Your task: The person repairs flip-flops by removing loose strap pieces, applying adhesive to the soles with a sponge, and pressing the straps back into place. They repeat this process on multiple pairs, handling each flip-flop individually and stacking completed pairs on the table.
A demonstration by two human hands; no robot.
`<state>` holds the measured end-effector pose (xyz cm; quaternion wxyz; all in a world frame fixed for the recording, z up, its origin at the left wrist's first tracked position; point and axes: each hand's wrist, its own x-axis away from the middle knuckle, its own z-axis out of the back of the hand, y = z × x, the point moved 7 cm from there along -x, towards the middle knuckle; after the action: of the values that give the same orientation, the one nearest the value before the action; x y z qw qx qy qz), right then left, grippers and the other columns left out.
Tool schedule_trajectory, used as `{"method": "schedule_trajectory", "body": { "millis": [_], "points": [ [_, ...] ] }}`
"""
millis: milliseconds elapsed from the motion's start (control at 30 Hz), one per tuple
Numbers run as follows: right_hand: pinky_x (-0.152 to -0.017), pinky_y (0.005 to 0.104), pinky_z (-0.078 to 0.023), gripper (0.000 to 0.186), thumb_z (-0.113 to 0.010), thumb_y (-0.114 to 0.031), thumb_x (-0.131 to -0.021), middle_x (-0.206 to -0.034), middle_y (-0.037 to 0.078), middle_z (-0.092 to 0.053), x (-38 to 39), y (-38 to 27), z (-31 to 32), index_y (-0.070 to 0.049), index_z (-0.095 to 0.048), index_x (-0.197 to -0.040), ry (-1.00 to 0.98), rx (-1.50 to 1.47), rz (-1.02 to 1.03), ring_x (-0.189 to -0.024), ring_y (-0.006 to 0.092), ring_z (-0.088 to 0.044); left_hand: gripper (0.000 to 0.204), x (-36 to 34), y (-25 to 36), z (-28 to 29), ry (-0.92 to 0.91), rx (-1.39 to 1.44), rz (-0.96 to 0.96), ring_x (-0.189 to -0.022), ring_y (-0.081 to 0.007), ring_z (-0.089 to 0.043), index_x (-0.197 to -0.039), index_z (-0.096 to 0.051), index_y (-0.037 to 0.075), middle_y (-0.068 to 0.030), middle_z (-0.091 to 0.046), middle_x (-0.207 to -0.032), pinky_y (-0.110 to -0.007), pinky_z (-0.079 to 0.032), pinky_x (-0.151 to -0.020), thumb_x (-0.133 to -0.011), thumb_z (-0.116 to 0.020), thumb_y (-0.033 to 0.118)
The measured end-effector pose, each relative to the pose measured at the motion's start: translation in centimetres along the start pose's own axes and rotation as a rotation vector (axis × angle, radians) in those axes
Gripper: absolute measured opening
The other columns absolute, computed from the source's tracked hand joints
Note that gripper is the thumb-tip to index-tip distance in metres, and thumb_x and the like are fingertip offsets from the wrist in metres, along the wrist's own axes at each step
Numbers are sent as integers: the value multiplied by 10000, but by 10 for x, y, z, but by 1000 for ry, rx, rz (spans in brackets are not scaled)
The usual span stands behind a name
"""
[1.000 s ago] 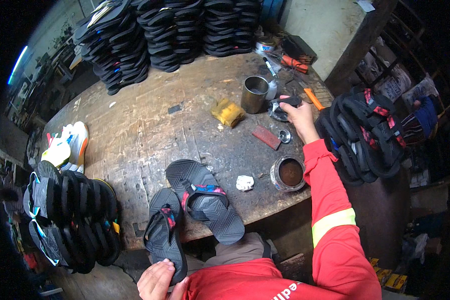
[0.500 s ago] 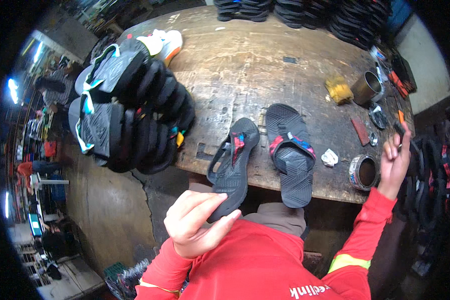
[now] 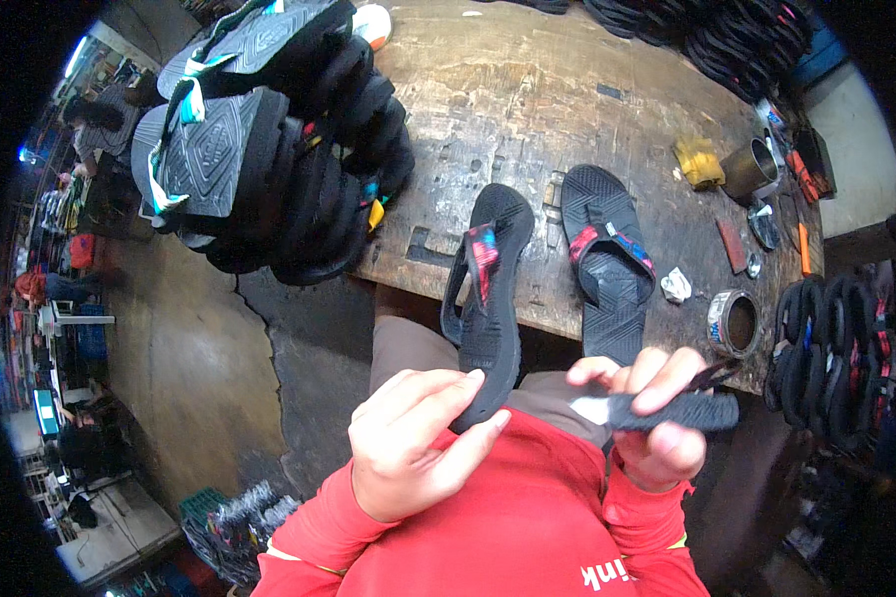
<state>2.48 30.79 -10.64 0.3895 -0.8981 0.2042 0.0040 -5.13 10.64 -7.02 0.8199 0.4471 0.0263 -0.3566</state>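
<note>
My left hand (image 3: 418,438) grips the heel of a black sandal (image 3: 488,298) with a pink and blue strap, its toe lying over the bench edge. My right hand (image 3: 652,418) is closed on a dark elongated tool (image 3: 697,411) with a pale, blurred tip, held just right of that sandal's heel. A second black sandal with a patterned strap (image 3: 607,199) rests sole down on the worn wooden bench (image 3: 438,129), beside the first. A crumpled white wad (image 3: 676,287) and an open round tin (image 3: 719,320) sit to its right.
Stacked sandals stand at bench left (image 3: 214,159), back (image 3: 697,40) and right (image 3: 821,358). A yellow block (image 3: 697,161), metal cup (image 3: 745,167), red block (image 3: 732,244) and orange-handled tool (image 3: 805,249) lie at the right. A co-worker (image 3: 105,129) and cluttered worktables occupy the far left.
My right hand has come from the bench's right side to in front of me, carrying the dark tool. My left hand still grips the sandal's heel. The view has shifted.
</note>
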Motion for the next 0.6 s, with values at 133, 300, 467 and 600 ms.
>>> {"method": "schedule_trajectory", "body": {
  "millis": [133,300,467,600],
  "points": [
    [-995,605,-543,201,-831,-80,-750,-708,42,-632,0,4,-28,-34,-750,-927,-116,211,-22,-641,171,-588,370,0,5,-3,-3,10,-56,-730,-271,-711,-1015,-762,-41,-164,-739,-873,-347,-557,-637,-691,-909,57],
    [-978,577,-569,222,-795,-30,-714,-709,72,-653,-5,7,-39,-16,-727,-925,-267,453,37,-660,205,-652,424,-4,12,-4,7,-61,-136,-713,-279,-693,-1015,-762,-25,-143,-730,-871,-368,-530,-628,-614,-878,48],
    [-958,558,-586,224,-793,-37,-720,-732,91,-667,-8,10,-35,4,-710,-924,-210,419,33,-651,213,-660,416,-7,13,-2,-8,-78,-145,-731,-272,-693,-997,-758,-7,-117,-736,-903,-373,-502,-649,-599,-865,51],
    [-944,542,-595,222,-796,-45,-722,-730,92,-667,-9,8,-37,2,-710,-921,-232,489,52,-652,212,-660,405,-10,13,-3,-14,-70,-149,-740,-269,-695,-983,-754,-2,-110,-736,-911,-372,-500,-653,-595,-857,51]
  ]
}}
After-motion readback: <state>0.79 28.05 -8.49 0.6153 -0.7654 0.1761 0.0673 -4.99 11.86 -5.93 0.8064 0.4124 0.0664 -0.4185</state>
